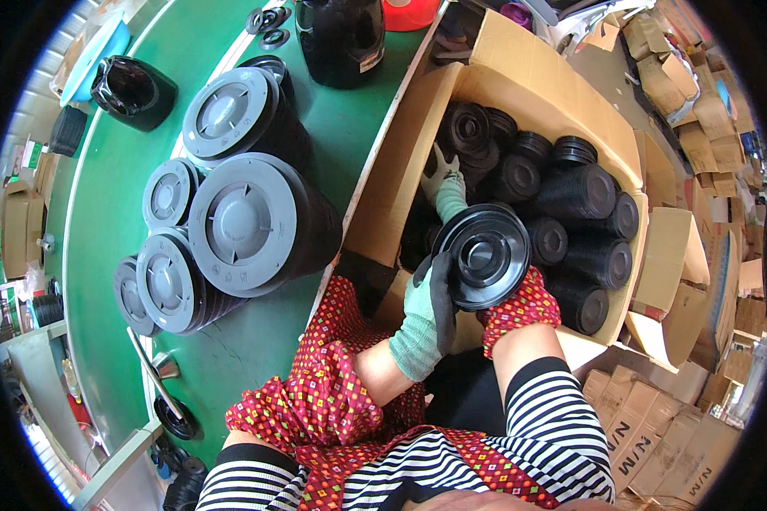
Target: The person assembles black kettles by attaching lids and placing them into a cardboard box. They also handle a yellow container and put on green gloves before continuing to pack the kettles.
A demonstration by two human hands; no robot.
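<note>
My left hand [429,311], in a pale green glove with dark fingers, is closed on the rim of a round black lid [486,255] at the near edge of an open carton [537,60]. The lid's ringed face is turned toward me. My right forearm passes behind that lid. Beyond it my gloved right hand [447,187] reappears deep in the carton's left side, beside black ringed lids [469,128]. Some of its fingers show, but its grip is hidden. Several stacks of ribbed black lids [575,192] fill the carton.
Left of the carton is a green table [102,213] with grey-topped stacks of round lids [243,226]. Glossy black vessels [341,43] and small black rings [273,38] lie farther back. Flattened cartons [648,434] lie at lower right, and more cardboard [682,85] is piled at far right.
</note>
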